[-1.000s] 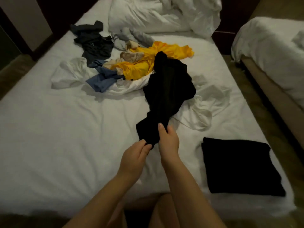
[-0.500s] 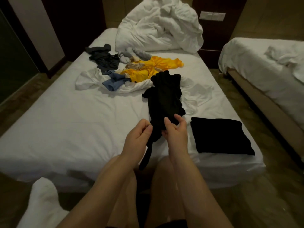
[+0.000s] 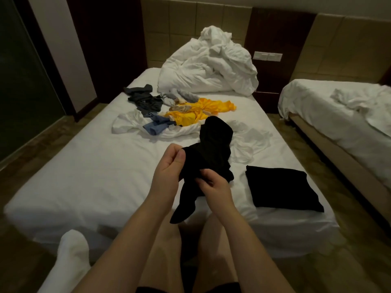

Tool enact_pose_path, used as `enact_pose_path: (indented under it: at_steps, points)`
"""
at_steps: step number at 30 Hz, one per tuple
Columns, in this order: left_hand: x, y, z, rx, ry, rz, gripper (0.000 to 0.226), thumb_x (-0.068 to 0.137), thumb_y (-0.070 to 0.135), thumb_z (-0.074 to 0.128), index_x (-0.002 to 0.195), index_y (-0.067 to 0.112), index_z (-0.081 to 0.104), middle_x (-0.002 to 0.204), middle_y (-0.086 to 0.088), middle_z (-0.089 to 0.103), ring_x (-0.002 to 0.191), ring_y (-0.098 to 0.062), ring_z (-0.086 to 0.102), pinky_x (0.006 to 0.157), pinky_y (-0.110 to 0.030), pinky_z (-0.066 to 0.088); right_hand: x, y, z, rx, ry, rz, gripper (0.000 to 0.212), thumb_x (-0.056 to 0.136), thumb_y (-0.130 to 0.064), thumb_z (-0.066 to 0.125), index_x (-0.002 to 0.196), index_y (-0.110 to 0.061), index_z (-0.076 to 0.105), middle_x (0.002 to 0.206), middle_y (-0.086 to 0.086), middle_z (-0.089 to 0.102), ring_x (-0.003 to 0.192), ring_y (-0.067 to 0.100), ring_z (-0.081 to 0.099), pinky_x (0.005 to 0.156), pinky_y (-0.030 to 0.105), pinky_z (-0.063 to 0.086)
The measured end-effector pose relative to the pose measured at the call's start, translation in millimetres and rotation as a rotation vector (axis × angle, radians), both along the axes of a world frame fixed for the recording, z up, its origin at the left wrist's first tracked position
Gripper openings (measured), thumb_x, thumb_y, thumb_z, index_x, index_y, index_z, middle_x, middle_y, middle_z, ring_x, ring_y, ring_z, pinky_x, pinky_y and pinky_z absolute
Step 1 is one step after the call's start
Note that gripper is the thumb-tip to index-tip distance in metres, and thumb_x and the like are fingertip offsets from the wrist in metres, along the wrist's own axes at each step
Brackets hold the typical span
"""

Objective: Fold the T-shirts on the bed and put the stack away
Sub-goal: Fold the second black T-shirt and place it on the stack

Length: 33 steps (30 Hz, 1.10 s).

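The black T-shirt [image 3: 211, 149] is bunched and unfolded. It is held up over the near edge of the bed [image 3: 84, 176], with one end trailing down toward the person's knees. The left hand [image 3: 169, 163] pinches the cloth at the shirt's 9 o'clock edge between thumb and curled fingers. The right hand [image 3: 213, 187], at about 6 o'clock on the bundle, has its fingers curled into the fabric. Both hands seem to be hunting for a hem or seam to spread it out, so folding of this shirt has not properly begun.

One piece looks finished: a folded black shirt [image 3: 281, 189] lies flat on the mattress at 4 o'clock from the held one, just apart from it. This looks like the start of the stack.

Most of the work is left. At 11 to 12 o'clock a loose heap waits:
- a yellow shirt [image 3: 190, 115]
- a blue garment [image 3: 157, 126]
- a dark grey shirt [image 3: 143, 100]
- a crumpled white shirt [image 3: 127, 123] underneath

Another white garment [image 3: 247, 142] lies rumpled at 2 o'clock. How many pieces the heap holds is hard to tell.

Beyond the heap, at 12 o'clock, a white duvet [image 3: 211, 70] is piled against the headboard. A second bed [image 3: 338, 106] stands at 3 o'clock. Nothing has been put away yet.
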<state>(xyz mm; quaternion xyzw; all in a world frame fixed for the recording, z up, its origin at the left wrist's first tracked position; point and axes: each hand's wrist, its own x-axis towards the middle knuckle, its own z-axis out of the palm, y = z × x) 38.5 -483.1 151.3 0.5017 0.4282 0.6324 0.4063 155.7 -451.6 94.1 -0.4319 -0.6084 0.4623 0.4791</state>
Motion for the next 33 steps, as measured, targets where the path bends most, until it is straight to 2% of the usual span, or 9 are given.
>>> enact_pose_path:
  at_steps: [5,11,15,19,23,25,27,30,33]
  points:
    - [-21.8,8.1,10.3,-0.011,0.036,0.186,0.023,0.095,0.022,0.045,0.073,0.017,0.043,0.072,-0.009,0.040,0.068,-0.019,0.035,0.060,-0.031,0.031,11.2,15.0,13.6,0.131,-0.073,-0.211,0.025,0.091,-0.010,0.058,0.076,-0.030,0.057,0.074,-0.011,0.060,0.070,-0.005,0.054,0.069,0.014,0.041]
    - [-52.4,26.6,17.2,-0.032,0.166,0.447,0.027,0.099,0.019,0.040,0.073,0.021,0.043,0.066,0.002,0.042,0.055,-0.002,0.038,0.054,-0.019,0.034,32.5,31.4,46.8,0.126,-0.166,-0.079,0.022,0.080,-0.016,0.073,0.064,-0.021,0.058,0.050,-0.014,0.050,0.052,0.001,0.044,0.056,0.018,0.036]
    - [-73.7,35.0,14.2,-0.048,0.256,0.540,0.021,0.099,0.021,0.038,0.080,0.017,0.046,0.066,0.002,0.042,0.060,-0.008,0.038,0.060,-0.030,0.033,50.0,33.4,50.2,0.018,-0.339,0.114,0.016,0.077,-0.014,0.075,0.068,-0.019,0.063,0.059,-0.008,0.057,0.058,0.005,0.053,0.059,0.019,0.040]
    - [-94.5,46.8,15.4,-0.105,0.293,0.582,0.018,0.098,0.022,0.039,0.088,0.012,0.050,0.069,0.002,0.044,0.066,-0.013,0.041,0.062,-0.030,0.033,61.0,39.1,50.0,0.036,-0.431,0.025,0.016,0.083,-0.010,0.068,0.070,-0.018,0.062,0.063,-0.005,0.058,0.055,-0.006,0.054,0.055,0.007,0.039]
    - [-90.2,55.8,22.7,-0.198,0.521,0.527,0.010,0.094,0.021,0.048,0.097,0.014,0.054,0.084,0.002,0.056,0.085,-0.020,0.050,0.068,-0.031,0.037,51.1,48.8,69.3,0.115,-0.347,-0.067,0.020,0.088,-0.012,0.062,0.069,-0.011,0.059,0.060,-0.005,0.050,0.054,-0.002,0.046,0.053,0.015,0.034]
    - [-72.3,53.7,23.8,-0.160,0.667,0.417,0.027,0.089,0.021,0.058,0.115,0.016,0.051,0.114,-0.002,0.057,0.104,-0.020,0.052,0.086,-0.029,0.039,37.6,49.5,83.9,0.122,-0.351,0.007,0.017,0.089,-0.015,0.061,0.077,-0.003,0.062,0.063,-0.002,0.049,0.058,0.003,0.046,0.056,0.020,0.034]
    - [-48.0,49.4,22.6,-0.012,0.815,0.202,0.049,0.084,0.023,0.066,0.129,0.016,0.047,0.129,-0.003,0.051,0.117,-0.017,0.047,0.093,-0.018,0.032,22.3,45.5,95.8,0.139,-0.398,0.122,0.016,0.089,-0.016,0.062,0.079,-0.004,0.063,0.062,-0.004,0.050,0.054,-0.001,0.045,0.054,0.014,0.034]
    - [-19.3,44.9,15.5,0.046,0.876,-0.033,0.042,0.085,0.023,0.064,0.124,0.017,0.053,0.118,-0.004,0.062,0.108,-0.017,0.054,0.082,-0.016,0.038,8.1,39.0,101.8,0.183,-0.457,0.187,0.015,0.087,-0.017,0.064,0.072,-0.017,0.064,0.062,-0.009,0.053,0.055,-0.004,0.049,0.055,0.009,0.035]
    - [-19.4,45.7,6.7,0.023,0.743,0.046,0.007,0.087,0.020,0.062,0.090,0.026,0.062,0.082,0.005,0.065,0.082,-0.011,0.059,0.069,-0.023,0.040,14.0,36.9,91.2,0.107,-0.340,0.159,0.008,0.085,-0.015,0.067,0.078,-0.011,0.065,0.065,-0.003,0.057,0.059,0.000,0.052,0.058,0.010,0.039]
